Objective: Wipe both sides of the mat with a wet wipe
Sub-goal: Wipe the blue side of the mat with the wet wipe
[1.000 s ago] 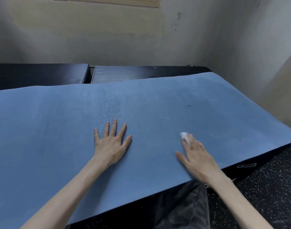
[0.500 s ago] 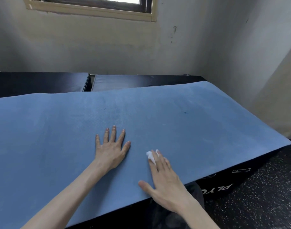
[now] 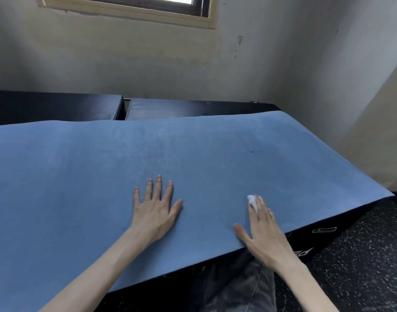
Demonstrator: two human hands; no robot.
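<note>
Left hand spread flat on mat; right hand, fingers straight, presses wipe near mat's front edge. Mat looks thin, floppy, light: lift by that edge to flip.

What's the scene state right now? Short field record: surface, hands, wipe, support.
surface: blue mat, spread flat, one side up
left hand: flat on the mat, fingers spread, holds nothing
right hand: straight fingers press the wet wipe onto the mat, near its front edge
support: black boxes under the mat
floor: dark speckled floor
</note>
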